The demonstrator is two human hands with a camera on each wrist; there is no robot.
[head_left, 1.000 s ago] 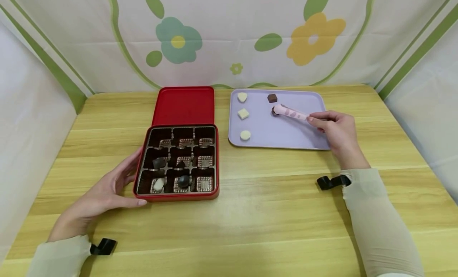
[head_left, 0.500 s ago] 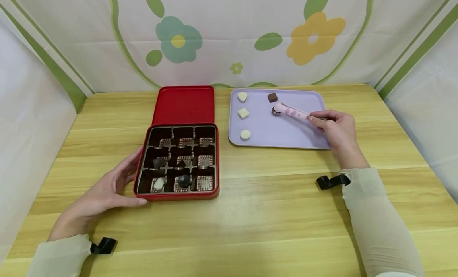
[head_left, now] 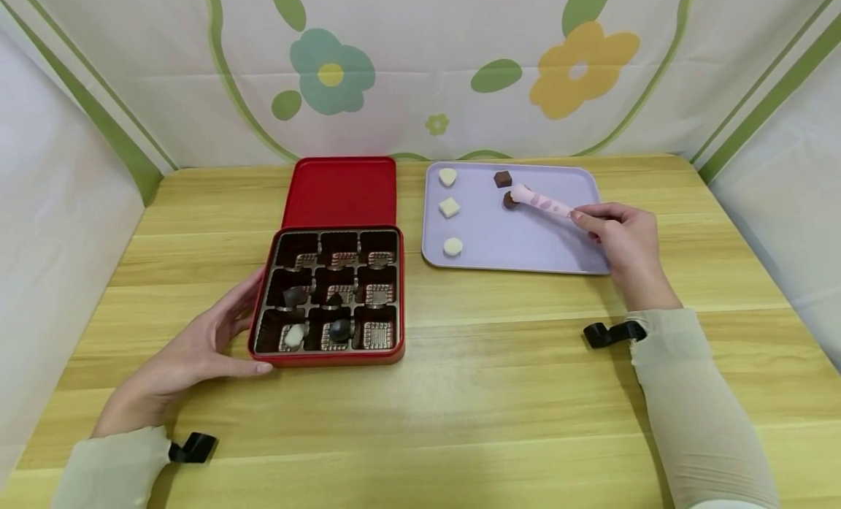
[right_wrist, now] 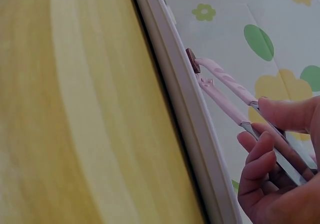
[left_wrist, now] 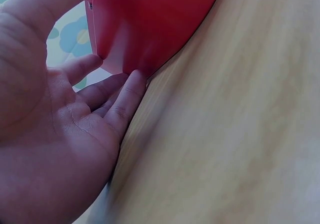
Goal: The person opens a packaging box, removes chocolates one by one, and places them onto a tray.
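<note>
In the head view my right hand pinches tongs with pink spotted, paw-shaped ends over the lilac tray. Their tips are right at a small brown chocolate; a second brown chocolate lies just behind it. In the right wrist view the tongs' two arms stand apart, with thumb and fingers on the metal part. My left hand touches the near left corner of the red box, thumb along the front and fingers on the left side. In the left wrist view its fingertips rest against the red wall.
Three white chocolates, one heart-shaped, one square and one round, line the tray's left side. The box's divided brown insert holds several dark and white pieces. A red lid lies behind it. A flowered cloth backs the table.
The tongs' tips have shifted slightly right, showing more of the brown chocolate at them. The left hand stays at the box's corner. The whole head view has shifted a little.
</note>
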